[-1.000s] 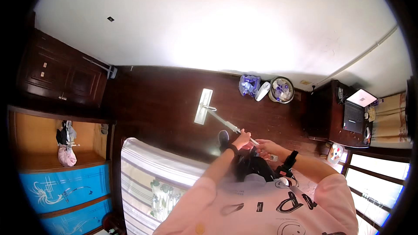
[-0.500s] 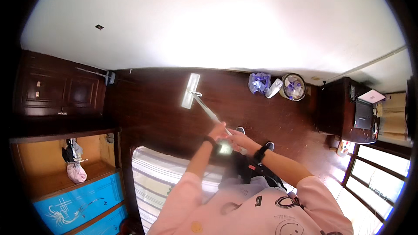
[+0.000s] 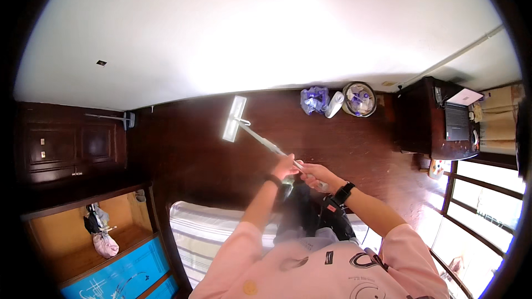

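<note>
A flat mop (image 3: 234,119) with a white rectangular head rests on the dark wooden floor (image 3: 194,160). Its pale handle slants from the head down to my hands. My left hand (image 3: 286,168) is wrapped round the shaft, on the side closer to the head. Just behind it, my right hand (image 3: 317,175) grips the handle near its top end, which sticks out below the fingers. Dark bands circle both wrists.
By the white wall stand a purple bag (image 3: 315,101), a white bottle-like item (image 3: 334,104) and a bin (image 3: 359,99) of rubbish. A dark desk (image 3: 418,119) with a laptop (image 3: 457,122) is at right. Lower left are a striped bed (image 3: 205,232) and an open cabinet (image 3: 130,227).
The view has turned slightly, so the wall items sit further left. The mop head appears a little further left, with both hands still on the handle. My shoes are no longer visible.
</note>
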`<state>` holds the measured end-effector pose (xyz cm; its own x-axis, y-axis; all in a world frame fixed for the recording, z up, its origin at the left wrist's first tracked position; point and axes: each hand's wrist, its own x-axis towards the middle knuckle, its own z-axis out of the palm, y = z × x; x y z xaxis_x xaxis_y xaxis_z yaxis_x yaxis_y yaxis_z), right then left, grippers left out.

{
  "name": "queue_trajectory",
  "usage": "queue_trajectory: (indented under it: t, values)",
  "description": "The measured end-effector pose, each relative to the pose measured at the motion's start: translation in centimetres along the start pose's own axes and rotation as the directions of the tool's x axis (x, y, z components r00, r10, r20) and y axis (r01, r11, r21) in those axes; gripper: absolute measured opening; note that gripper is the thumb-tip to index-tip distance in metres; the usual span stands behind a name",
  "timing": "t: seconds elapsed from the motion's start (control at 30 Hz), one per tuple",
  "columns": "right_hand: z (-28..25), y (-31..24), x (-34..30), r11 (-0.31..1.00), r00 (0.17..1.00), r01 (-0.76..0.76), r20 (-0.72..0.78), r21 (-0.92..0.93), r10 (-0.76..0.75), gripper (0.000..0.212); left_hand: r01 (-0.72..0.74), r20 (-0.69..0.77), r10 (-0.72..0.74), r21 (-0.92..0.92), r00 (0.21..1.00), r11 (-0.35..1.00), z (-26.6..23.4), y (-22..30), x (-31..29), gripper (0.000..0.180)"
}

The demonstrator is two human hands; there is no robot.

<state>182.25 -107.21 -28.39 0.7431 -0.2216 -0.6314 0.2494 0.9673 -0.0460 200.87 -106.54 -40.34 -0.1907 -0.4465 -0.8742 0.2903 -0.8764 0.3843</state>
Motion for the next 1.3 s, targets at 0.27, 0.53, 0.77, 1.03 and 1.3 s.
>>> queue_trajectory:
  t: [0.27, 0.53, 0.77, 1.03, 1.3]
  values:
    - [-8.0, 0.3, -14.7, 0.977, 0.999, 0.039, -0.013, 0.21, -0.037, 0.017, 0.095, 0.153, -0.153, 0.331, 0.976, 0.939, 14.7, -4.6, -1.0, 0.037]
    - [-6.7, -2.7, -22.3, 0.989, 0.988, 0.024, -0.155, 0.147, -0.001, 0.021, -0.015, 0.305, -0.113, 0.39, 0.946, 0.921, 22.3, -4.4, -2.3, 0.04]
    - [-5.8, -3.4, -19.2, 0.939, 0.987, 0.021, -0.143, -0.343, -0.074, 0.038, -0.047, 0.343, -0.112, 0.425, 0.932, 0.904, 19.4, -1.7, -3.7, 0.04]
    - [1.0, -2.0, -9.2, 0.998, 0.995, -0.038, -0.09, 0.042, 0.041, 0.014, -0.093, 0.198, 0.017, 0.382, 0.98, 0.919, 7.5, 0.5, -1.7, 0.037]
    - [6.4, -4.5, 1.4, 0.868, 0.977, -0.189, 0.18, 0.458, 0.118, 0.017, -0.203, 0.14, 0.187, 0.107, 0.972, 0.973, -2.0, 7.1, -0.4, 0.041]
